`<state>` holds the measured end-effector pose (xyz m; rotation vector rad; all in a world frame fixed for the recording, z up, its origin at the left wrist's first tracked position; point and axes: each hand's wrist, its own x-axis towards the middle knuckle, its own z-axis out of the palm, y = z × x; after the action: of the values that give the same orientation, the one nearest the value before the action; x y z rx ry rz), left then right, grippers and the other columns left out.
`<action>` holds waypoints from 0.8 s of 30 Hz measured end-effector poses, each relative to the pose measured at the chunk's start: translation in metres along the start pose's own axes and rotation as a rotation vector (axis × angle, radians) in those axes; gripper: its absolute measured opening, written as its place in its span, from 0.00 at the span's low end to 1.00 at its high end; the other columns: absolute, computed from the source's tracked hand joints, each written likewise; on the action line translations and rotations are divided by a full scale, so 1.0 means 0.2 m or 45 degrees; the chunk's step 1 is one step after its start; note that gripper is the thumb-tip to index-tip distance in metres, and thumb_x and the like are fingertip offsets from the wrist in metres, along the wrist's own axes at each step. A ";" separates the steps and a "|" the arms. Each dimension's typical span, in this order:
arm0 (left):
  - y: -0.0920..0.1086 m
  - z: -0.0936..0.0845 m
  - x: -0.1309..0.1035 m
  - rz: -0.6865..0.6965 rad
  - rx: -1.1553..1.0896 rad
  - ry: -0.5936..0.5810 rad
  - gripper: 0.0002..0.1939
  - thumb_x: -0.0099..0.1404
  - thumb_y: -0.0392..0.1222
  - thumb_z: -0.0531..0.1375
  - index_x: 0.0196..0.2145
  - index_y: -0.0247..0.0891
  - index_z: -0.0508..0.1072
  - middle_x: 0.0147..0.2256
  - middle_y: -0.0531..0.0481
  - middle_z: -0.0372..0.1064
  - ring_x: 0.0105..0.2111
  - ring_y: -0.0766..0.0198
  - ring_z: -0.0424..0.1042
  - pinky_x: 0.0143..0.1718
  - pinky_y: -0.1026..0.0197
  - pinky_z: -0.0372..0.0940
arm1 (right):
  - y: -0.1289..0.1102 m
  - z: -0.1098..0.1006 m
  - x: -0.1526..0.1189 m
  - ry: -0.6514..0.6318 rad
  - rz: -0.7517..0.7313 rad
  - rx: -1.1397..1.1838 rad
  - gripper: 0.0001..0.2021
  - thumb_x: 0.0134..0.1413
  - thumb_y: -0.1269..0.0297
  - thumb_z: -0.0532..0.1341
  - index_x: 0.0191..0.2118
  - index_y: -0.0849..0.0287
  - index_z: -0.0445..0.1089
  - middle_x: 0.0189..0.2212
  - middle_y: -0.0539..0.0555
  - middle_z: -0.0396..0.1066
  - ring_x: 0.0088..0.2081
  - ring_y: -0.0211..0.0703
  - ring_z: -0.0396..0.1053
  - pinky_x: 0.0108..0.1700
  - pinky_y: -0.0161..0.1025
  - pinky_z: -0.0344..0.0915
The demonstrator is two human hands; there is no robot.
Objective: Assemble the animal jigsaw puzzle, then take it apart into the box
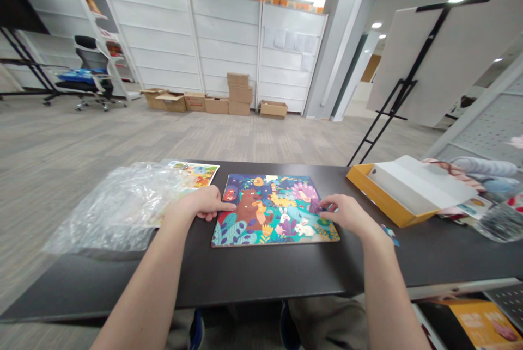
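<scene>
A nearly filled jigsaw puzzle (273, 211) with a bear, rabbits and a peacock lies flat on the dark table. Along its top edge is a pale gap (271, 178). My left hand (209, 203) rests at the left edge, its index finger stretched onto the picture and the other fingers curled, holding nothing. At the right edge, my right hand (339, 210) has its thumb and fingers bent together around what looks like a small dark puzzle piece, mostly hidden by the fingertips. A loose blue puzzle piece (391, 234) lies beside my right wrist, partly covered by it.
Crumpled clear plastic bags (118, 203) and a printed picture sheet (204, 173) lie on the left of the black table (269, 276). To the right stand an open yellow box (384, 192) and rolled cloths (482, 167). Cardboard boxes (239, 94) line the far shelves.
</scene>
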<state>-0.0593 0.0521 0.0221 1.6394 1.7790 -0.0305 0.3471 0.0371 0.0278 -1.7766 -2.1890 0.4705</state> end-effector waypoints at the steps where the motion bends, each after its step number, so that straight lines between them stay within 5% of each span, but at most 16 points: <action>1: 0.00 0.00 0.00 0.001 -0.001 0.002 0.30 0.48 0.70 0.65 0.16 0.39 0.66 0.17 0.46 0.70 0.16 0.66 0.64 0.19 0.63 0.58 | -0.01 0.00 0.00 -0.007 -0.020 -0.012 0.07 0.43 0.67 0.69 0.32 0.53 0.82 0.34 0.53 0.81 0.33 0.47 0.76 0.38 0.39 0.69; 10: 0.00 0.00 0.00 0.010 0.016 -0.001 0.29 0.49 0.69 0.65 0.17 0.38 0.66 0.17 0.47 0.70 0.15 0.67 0.63 0.18 0.64 0.56 | -0.07 -0.02 -0.06 -0.051 -0.014 -0.112 0.08 0.48 0.63 0.68 0.36 0.50 0.84 0.36 0.55 0.81 0.37 0.51 0.76 0.40 0.40 0.68; 18: -0.01 0.00 0.01 0.011 0.005 -0.007 0.30 0.49 0.69 0.65 0.17 0.38 0.66 0.17 0.46 0.69 0.15 0.67 0.63 0.17 0.65 0.56 | 0.23 -0.11 -0.08 0.312 0.258 -0.124 0.09 0.52 0.60 0.64 0.37 0.56 0.80 0.34 0.57 0.81 0.35 0.52 0.77 0.38 0.43 0.68; 24: 0.02 0.00 -0.02 -0.006 -0.011 0.025 0.31 0.47 0.71 0.65 0.18 0.38 0.66 0.17 0.46 0.70 0.15 0.65 0.64 0.17 0.64 0.57 | 0.29 -0.03 -0.05 0.189 0.213 -0.161 0.18 0.41 0.54 0.72 0.39 0.57 0.80 0.38 0.60 0.81 0.36 0.53 0.77 0.38 0.42 0.69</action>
<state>-0.0561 0.0492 0.0249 1.6347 1.7950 -0.0085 0.4029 0.0397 0.0078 -2.0021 -2.0197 0.2308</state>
